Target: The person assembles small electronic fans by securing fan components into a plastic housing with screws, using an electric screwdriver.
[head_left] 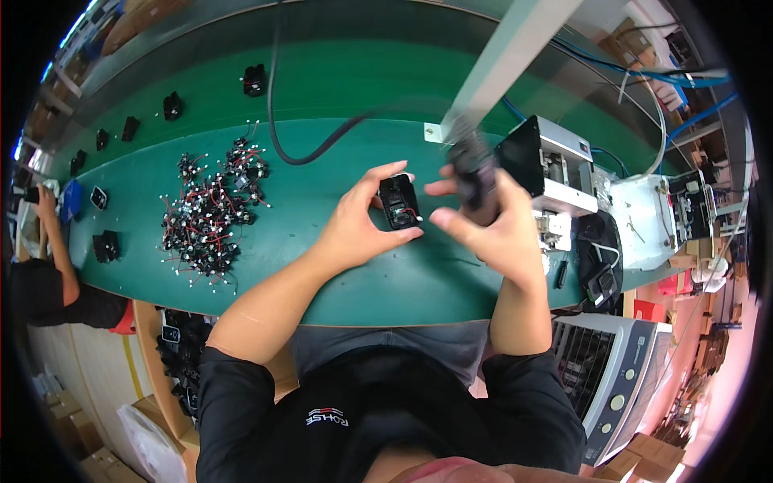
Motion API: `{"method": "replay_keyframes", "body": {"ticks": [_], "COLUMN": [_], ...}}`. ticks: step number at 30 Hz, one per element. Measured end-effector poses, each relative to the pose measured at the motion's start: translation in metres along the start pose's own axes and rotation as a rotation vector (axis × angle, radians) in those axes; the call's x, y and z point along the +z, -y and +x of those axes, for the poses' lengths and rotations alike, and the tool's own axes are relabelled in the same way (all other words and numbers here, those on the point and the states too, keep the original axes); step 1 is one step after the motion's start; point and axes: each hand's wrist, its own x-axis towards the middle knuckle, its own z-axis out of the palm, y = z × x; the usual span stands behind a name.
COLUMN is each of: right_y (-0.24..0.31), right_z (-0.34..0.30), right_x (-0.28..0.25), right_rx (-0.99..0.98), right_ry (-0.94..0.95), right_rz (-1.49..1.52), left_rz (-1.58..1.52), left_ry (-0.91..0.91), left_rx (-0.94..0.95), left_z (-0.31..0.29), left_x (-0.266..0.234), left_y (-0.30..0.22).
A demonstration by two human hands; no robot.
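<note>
My left hand (364, 213) grips a small black plastic housing (398, 201) by its sides, fingers and thumb curved round it above the green bench. The housing's hollow side faces up and shows a small green board and a thin wire at its near end. Right of it, my right hand (495, 221) is closed round a dark handheld tool (473, 165), which looks like a corded electric screwdriver. The tool is smeared by motion, so its tip cannot be made out. A thick black cord (326, 145) loops across the bench towards it.
Several small wired parts (211, 213) lie heaped on the left. Black housings (172, 105) stand on the far green strip. A metal post (507, 64) rises beyond my right hand, beside a bench machine (555, 165). At far left, another person's arm (52, 225) reaches in.
</note>
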Motion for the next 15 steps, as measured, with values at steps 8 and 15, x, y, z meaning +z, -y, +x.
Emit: {"method": "replay_keyframes", "body": {"ticks": [8,15], "right_y": [0.035,0.009], "right_z": [-0.034,-0.035], "right_x": [-0.1,-0.118], "right_rx": [-0.445,-0.475], "right_ry": [-0.552,-0.655], "right_rz": [0.312,0.262], "left_rz": [0.223,0.234], "left_ry": [0.287,0.453], "left_rx": [0.0,-0.085], "left_z": [-0.001,0.0], "left_x": [0.018,0.055], "left_y": [-0.003,-0.019]}}
